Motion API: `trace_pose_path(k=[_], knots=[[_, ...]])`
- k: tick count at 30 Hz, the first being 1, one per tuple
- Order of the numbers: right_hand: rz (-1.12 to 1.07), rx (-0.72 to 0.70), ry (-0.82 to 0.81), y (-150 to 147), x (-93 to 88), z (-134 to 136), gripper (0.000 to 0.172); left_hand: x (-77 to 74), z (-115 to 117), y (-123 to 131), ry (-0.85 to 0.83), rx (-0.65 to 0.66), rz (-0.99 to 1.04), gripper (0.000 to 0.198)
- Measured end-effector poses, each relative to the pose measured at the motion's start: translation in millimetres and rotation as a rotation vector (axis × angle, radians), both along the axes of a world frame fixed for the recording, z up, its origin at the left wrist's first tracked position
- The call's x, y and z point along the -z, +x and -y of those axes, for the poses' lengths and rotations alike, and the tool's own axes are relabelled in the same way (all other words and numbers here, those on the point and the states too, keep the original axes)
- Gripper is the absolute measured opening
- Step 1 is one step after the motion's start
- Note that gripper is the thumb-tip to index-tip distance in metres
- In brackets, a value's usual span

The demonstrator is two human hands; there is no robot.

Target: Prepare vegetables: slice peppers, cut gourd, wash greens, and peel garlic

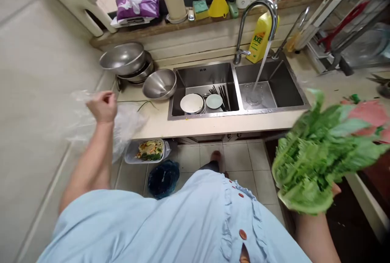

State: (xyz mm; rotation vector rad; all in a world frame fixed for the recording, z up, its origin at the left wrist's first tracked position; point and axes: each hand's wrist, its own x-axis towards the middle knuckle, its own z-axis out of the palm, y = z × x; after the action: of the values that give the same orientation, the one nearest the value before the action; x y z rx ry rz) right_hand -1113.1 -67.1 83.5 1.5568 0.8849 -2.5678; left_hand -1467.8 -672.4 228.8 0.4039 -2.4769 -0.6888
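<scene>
At the left, my left hand [102, 107] is closed on a thin clear plastic bag [126, 124], which hangs down over the counter's edge. My right hand [336, 190], mostly hidden beneath the leaves, grips a large head of green lettuce [317, 161] at the right. The lettuce is slightly blurred and held up in front of the counter. Between my hands is a double sink [204, 72], where water runs from the tap [258, 3] into the right basin. Bowls [191, 103] and chopsticks lie in the left basin.
Steel bowls [123, 59] stand on the counter left of the sink. Below are a bin of food scraps [150, 150] and a dark-bagged bin [163, 179]. A yellow bottle [258, 37] stands behind the tap, and a dish rack [338, 47] is at the right.
</scene>
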Motion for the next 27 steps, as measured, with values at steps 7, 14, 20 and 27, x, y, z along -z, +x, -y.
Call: trace_pose_path(k=[7, 14, 20, 27], knots=[[-0.523, -0.138, -0.029, -167, -59.9, 55, 0.050, 82.0, -242, 42, 1.195, 1.139, 0.704, 0.068], [-0.523, -0.394, 0.044, -217, -43.4, 86, 0.043, 116.5, -347, 65, 1.661, 1.129, 0.688, 0.063], [-0.506, -0.365, 0.171, -212, -29.3, 30, 0.041, 125.8, -377, 52, 1.842, 1.038, 0.791, 0.066], [-0.282, -0.495, 0.921, -210, -73.1, -105, 0.036, 130.4, -437, 34, 1.943, 0.760, 0.584, 0.070]])
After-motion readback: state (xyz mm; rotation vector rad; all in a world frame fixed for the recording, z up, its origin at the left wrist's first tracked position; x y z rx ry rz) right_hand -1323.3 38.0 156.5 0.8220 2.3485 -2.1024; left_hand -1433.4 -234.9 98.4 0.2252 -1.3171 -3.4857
